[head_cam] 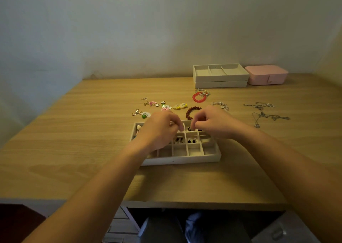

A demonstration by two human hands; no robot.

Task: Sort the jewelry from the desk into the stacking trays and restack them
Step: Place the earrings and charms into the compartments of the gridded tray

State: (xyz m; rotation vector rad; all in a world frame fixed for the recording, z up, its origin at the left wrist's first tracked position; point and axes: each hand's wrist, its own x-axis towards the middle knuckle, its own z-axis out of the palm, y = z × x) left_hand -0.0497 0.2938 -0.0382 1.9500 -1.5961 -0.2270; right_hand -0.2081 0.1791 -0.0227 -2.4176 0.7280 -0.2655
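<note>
Beige divided tray (185, 157) lay under both hands on the table (74, 131). Left hand (161, 129): fingers curled over the far compartments; hold could not be told. Right hand (212, 124): fingertips drawn together, hold likewise unclear. Small pieces (178, 140) sat in middle compartments. Just beyond: brown bead bracelet (190, 111), loose earrings (162, 105), red bracelet (199, 97). Right: chain necklaces (264, 113). Rear: two stacked trays (220, 78), pink box (266, 75).

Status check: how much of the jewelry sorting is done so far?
Done: a few compartments of the white divided tray hold small pieces. In hand: left hand and right hand work over its back row; their grip is unclear. Left: loose earrings, brown bead bracelet, red bracelet, silver necklaces on the wooden desk; restacking with the two stacked grey trays.
</note>
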